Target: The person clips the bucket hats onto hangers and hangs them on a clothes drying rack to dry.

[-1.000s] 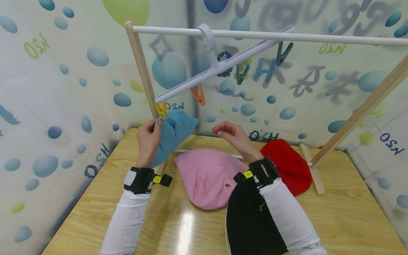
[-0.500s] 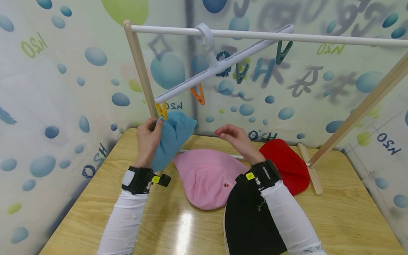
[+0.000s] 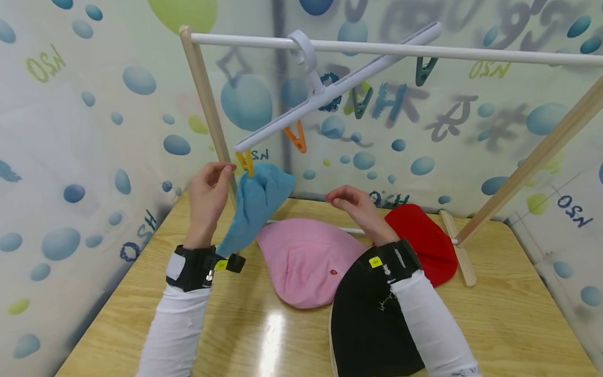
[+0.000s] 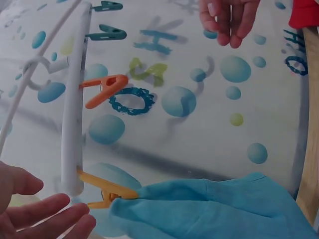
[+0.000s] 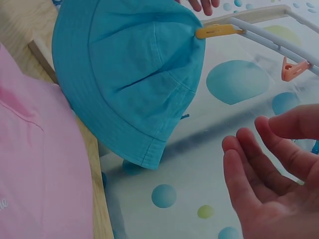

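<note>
Here your blue hat [image 3: 261, 196] hangs by the yellow clip [image 5: 218, 31] at the hanger's [image 3: 339, 87] left end; that clip seems to take the weight, so your left hand [image 3: 209, 195] sits loose just beside, fingers gripping nothing; your right hand [image 3: 361, 209] hovers apart, relaxed, holding nothing

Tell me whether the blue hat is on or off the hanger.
On: the blue hat hangs from the yellow clip under the hanger; the left hand isn't holding it.

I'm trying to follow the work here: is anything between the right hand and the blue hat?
Nothing visible is: an open gap lies between the right hand and the blue hat. The pink hat sits lower, on the table.
</note>
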A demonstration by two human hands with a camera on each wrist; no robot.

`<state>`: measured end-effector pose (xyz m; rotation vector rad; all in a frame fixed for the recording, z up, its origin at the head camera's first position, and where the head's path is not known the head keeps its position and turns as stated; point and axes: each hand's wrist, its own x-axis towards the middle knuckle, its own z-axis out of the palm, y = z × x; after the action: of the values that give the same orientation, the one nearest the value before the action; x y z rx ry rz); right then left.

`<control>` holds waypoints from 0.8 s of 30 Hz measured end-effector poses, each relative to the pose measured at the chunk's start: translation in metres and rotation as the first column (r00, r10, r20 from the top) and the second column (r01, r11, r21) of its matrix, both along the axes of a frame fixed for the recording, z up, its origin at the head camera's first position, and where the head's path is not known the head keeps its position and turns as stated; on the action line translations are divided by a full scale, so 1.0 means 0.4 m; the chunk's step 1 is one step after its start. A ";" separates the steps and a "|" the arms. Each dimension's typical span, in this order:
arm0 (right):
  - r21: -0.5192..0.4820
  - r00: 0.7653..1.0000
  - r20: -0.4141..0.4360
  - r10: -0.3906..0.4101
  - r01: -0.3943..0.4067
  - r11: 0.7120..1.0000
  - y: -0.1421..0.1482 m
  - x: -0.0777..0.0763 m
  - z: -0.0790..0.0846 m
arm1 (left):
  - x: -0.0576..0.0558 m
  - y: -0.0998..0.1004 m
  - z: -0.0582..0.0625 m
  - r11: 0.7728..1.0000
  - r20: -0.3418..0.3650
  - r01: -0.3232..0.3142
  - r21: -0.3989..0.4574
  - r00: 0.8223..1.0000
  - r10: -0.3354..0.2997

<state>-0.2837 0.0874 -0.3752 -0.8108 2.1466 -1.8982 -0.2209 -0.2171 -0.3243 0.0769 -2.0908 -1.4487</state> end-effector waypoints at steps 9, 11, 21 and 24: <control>0.006 1.000 0.006 -0.007 0.007 1.000 0.024 0.001 0.005 | 0.031 0.019 0.029 0.981 -0.039 0.133 -0.139 0.989 -0.140; 0.003 1.000 0.011 -0.010 0.010 1.000 0.030 0.001 0.005 | 0.034 0.025 0.031 0.973 -0.042 0.145 -0.181 0.987 -0.155; -0.011 1.000 0.013 -0.020 0.020 1.000 0.050 0.002 0.003 | 0.034 0.036 0.006 0.869 0.087 0.322 -0.374 0.946 -0.313; -0.019 1.000 0.016 -0.021 0.022 1.000 0.054 0.003 0.000 | 0.030 0.035 -0.010 0.801 0.179 0.413 -0.433 0.911 -0.372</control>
<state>-0.2827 0.1088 -0.3754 -0.7763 2.1391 -1.9324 -0.2090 -0.2033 -0.3284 -0.5253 -2.5788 -1.1235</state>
